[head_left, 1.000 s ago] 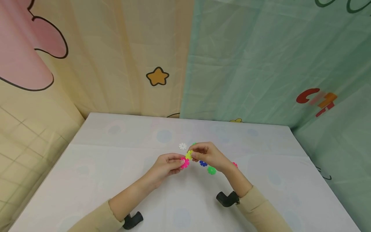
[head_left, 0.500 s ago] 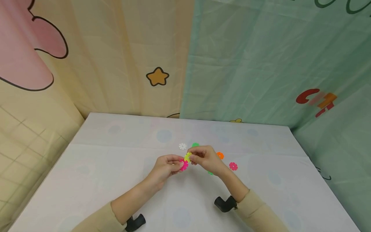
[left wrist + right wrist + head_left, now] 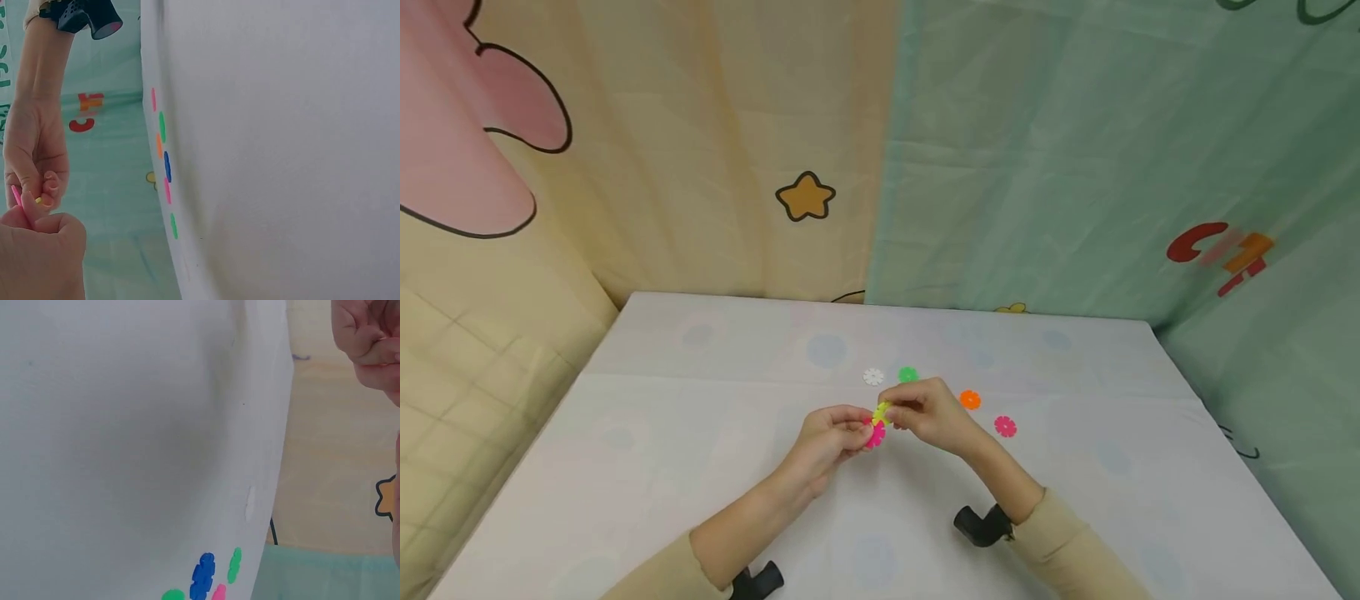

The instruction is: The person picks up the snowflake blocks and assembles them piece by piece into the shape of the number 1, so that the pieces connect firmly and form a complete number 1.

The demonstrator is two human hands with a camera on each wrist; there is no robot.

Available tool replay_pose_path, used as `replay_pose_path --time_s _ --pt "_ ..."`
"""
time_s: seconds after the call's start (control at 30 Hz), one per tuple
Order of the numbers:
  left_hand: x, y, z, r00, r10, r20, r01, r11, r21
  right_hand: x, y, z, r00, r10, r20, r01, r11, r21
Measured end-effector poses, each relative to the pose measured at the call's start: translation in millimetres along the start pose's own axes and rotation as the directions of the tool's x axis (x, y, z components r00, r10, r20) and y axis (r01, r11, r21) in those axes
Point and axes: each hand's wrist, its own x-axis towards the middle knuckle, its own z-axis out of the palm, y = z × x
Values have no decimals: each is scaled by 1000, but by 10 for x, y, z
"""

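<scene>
Our left fingers (image 3: 847, 414) pinch a pink disc (image 3: 877, 434); our right fingers (image 3: 898, 392) pinch a yellow disc (image 3: 880, 413) at its twelve o'clock, touching, above the counter (image 3: 625, 475).

White surface (image 3: 625, 475) with faint blue spots (image 3: 826, 351), beige curtain (image 3: 700, 167) printed with an orange star (image 3: 806, 197), green curtain (image 3: 1037, 150) with red-and-orange lettering (image 3: 1251, 252), pink shape (image 3: 467, 142) upper left

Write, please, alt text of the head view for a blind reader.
A person's left hand pinches a bright pink flower-shaped disc and the right hand a yellow flower-shaped disc; they appear to meet. On the white table lie a white disc, a green disc, an orange disc and a second pink disc.
</scene>
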Motion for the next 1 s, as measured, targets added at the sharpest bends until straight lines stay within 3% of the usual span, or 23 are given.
replay_pose_path --time_s 0.17,0.33,0.43,0.6,0.73,1.0 --pt "-25 -12 -6 1000 0 -4 0 1000 -9 -26 37 36 1000 26 8 -27 999 48" --pt "-34 -41 -4 999 48 5 -48 999 21 -29 64 16 998 61 26 -63 996 58" --pt "-33 -64 6 997 78 -1 -78 995 59 -38 94 -6 994 97 55 -104 986 128" --pt "-24 -94 46 994 112 9 -112 982 149 -90 152 -41 966 251 54 -256 920 295" --pt "-28 -100 66 994 112 7 -112 977 184 -92 158 -60 946 321 45 -316 884 343" --pt "-62 -69 72 994 107 3 -106 980 167 -62 180 -77 946 323 16 -310 893 326"
